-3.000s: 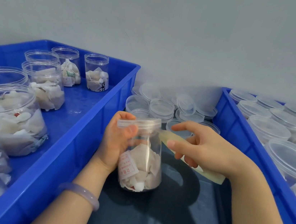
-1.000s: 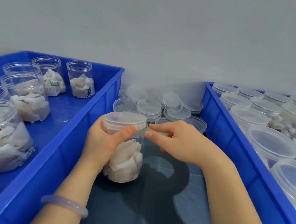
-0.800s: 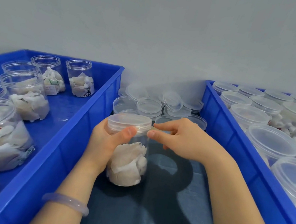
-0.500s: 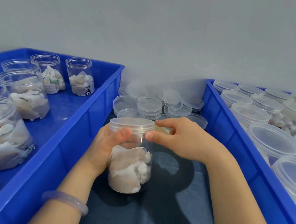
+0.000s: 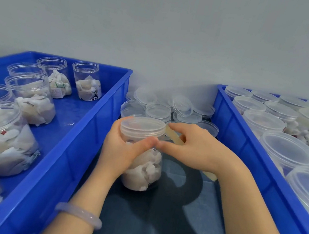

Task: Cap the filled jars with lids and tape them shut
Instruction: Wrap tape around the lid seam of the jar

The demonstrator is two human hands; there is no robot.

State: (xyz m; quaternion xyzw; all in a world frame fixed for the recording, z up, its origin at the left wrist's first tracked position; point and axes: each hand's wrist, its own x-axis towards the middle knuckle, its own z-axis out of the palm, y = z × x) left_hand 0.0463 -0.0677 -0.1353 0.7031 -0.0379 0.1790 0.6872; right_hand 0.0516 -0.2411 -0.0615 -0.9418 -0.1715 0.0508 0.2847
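Note:
A clear jar [image 5: 143,171] filled with white pieces stands on the dark surface between two blue crates, with a translucent lid [image 5: 142,127] on top. My left hand [image 5: 119,151] grips the jar from the left, thumb across its front below the lid. My right hand [image 5: 194,149] is at the jar's right side and pinches a strip of yellowish tape [image 5: 173,137] that runs from the lid's edge between my fingers. A further piece of tape shows below my right wrist.
The left blue crate [image 5: 69,156] holds several open filled jars [image 5: 32,100]. The right blue crate [image 5: 243,152] holds several lidded jars [image 5: 286,150]. Loose lids [image 5: 158,110] lie piled behind the jar, against a grey wall.
The lid now sits on the jar. The jar turned in my left hand, and my right hand moved from the lid's front to its right side with the tape drawn along the rim.

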